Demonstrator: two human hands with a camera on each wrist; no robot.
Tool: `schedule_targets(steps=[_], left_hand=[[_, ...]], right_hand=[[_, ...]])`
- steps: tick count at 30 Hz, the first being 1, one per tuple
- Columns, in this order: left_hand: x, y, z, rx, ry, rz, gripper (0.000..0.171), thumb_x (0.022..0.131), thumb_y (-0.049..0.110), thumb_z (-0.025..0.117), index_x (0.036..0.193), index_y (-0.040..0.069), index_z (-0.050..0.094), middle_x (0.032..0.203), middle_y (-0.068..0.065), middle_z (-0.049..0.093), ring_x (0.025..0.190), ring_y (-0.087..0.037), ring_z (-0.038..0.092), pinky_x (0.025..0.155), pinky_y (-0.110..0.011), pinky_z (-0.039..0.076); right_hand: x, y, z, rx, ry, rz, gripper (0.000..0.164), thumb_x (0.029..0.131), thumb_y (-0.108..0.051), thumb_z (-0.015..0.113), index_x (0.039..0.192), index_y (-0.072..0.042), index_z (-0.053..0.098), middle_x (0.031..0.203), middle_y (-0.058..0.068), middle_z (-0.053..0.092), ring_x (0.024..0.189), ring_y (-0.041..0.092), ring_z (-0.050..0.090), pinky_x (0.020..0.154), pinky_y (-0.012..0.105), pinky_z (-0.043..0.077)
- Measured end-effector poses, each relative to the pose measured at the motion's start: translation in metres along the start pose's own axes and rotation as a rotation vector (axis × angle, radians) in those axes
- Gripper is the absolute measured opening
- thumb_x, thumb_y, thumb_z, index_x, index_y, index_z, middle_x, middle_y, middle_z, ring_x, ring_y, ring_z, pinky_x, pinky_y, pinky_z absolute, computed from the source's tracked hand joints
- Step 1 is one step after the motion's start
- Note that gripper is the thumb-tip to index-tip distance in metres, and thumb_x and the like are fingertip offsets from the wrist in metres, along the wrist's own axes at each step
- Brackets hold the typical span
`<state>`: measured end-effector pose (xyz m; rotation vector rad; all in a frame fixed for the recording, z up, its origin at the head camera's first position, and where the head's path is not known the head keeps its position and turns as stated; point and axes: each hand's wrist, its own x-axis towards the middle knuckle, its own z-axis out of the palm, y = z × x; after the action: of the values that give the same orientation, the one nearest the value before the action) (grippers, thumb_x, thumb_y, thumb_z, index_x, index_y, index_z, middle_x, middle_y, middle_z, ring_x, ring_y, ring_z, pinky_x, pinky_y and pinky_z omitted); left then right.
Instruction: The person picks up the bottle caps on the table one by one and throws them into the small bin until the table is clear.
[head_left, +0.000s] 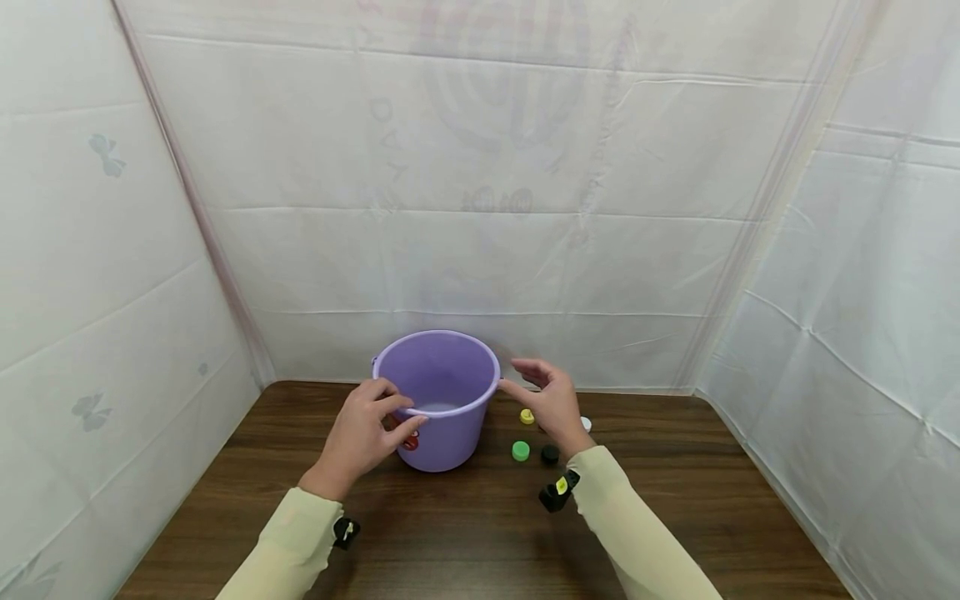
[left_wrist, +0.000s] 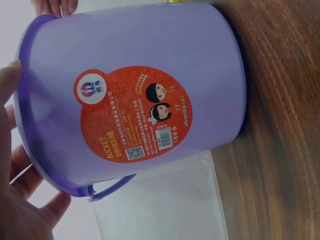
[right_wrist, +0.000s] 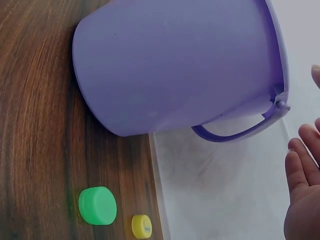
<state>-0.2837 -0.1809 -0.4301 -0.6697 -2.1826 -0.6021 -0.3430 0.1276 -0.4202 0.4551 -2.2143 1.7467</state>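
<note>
"White sheeting [head_left: 487,258] on three sides, dark wood-grain worktop [head_left: 435,533]. Where's the bucket [head_left: 450,437]?"

"Upright on the worktop, toward the back edge. Four caps to its right: green [head_left: 521,451], yellow [head_left: 527,416], black [head_left: 550,455], white [head_left: 587,425]."

"State of the hands?"

"Left hand [head_left: 363,425] pinches the near-left rim, thumb outside, fingers over the lip. Right hand [head_left: 551,404] is spread beside the right rim; the right wrist view shows a gap there."

"How would it handle?"

"Light, I'd judge: moulded plastic, thin in the wall. Stiff at the rolled rim, likely some give lower down. Hardly fragile."

"Slippery?"

"Probably, on that smooth tapering side (the paper-looking red label [left_wrist: 132,115] would add little grip). Best hold: the rim, at two opposite points, so it doesn't tip."

"And the handle [right_wrist: 227,138]?"

"Hangs down on the far side, pivots at the rim. Good for carrying, I'd say; poor for steadying, since it swings."
</note>
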Motion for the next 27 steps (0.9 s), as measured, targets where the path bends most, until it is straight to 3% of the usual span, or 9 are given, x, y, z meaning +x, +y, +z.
schedule_targets(steps=[7,14,18,23,25,27], left_hand=[[0.000,0.001,-0.001,0.002,-0.005,-0.005,0.025,0.074,0.034,0.092,0.083,0.016,0.078,0.086,0.002,0.058,0.082,-0.015,0.052,0.076,-0.036,0.047],[0.000,0.001,-0.001,0.002,-0.009,-0.007,0.025,0.074,0.034,0.092,0.084,0.016,0.079,0.086,0.002,0.058,0.081,-0.015,0.052,0.075,-0.036,0.047],[0.000,0.002,-0.001,0.001,-0.010,-0.006,0.025,0.075,0.035,0.092,0.084,0.016,0.079,0.086,0.002,0.058,0.081,-0.015,0.052,0.075,-0.036,0.047],[0.001,0.002,-0.001,0.002,-0.014,-0.011,0.025,0.075,0.035,0.092,0.084,0.015,0.079,0.086,0.001,0.058,0.082,-0.015,0.052,0.075,-0.036,0.047],[0.001,0.002,-0.001,0.003,-0.016,-0.013,0.025,0.075,0.034,0.092,0.084,0.015,0.079,0.086,0.001,0.058,0.082,-0.015,0.052,0.076,-0.036,0.047],[0.001,0.002,-0.001,0.004,-0.018,-0.013,0.025,0.075,0.034,0.092,0.084,0.015,0.079,0.086,0.001,0.058,0.082,-0.015,0.052,0.076,-0.036,0.047]], right_hand=[[-0.005,0.006,-0.006,0.022,-0.003,0.022,0.046,0.079,-0.033,0.090,0.118,-0.015,0.074,0.123,0.006,0.073,0.124,0.030,0.065,0.104,0.051,0.052],[-0.009,0.019,-0.009,0.002,0.026,0.029,0.042,0.079,-0.033,0.090,0.114,-0.014,0.075,0.119,0.005,0.075,0.119,0.025,0.069,0.105,0.047,0.052],[-0.013,0.026,-0.012,-0.016,0.035,0.029,0.042,0.078,-0.036,0.090,0.112,-0.016,0.076,0.118,0.003,0.075,0.118,0.027,0.069,0.095,0.040,0.057],[-0.018,0.033,-0.015,-0.024,0.046,0.036,0.040,0.078,-0.036,0.091,0.111,-0.017,0.076,0.116,0.004,0.076,0.117,0.036,0.069,0.071,0.025,0.058],[-0.021,0.034,-0.016,-0.026,0.052,0.044,0.039,0.078,-0.034,0.091,0.110,-0.017,0.077,0.115,0.004,0.076,0.115,0.037,0.069,0.069,0.026,0.059],[-0.023,0.037,-0.017,-0.036,0.057,0.047,0.038,0.078,-0.031,0.091,0.110,-0.015,0.077,0.115,0.005,0.076,0.112,0.032,0.070,0.076,0.031,0.061]])
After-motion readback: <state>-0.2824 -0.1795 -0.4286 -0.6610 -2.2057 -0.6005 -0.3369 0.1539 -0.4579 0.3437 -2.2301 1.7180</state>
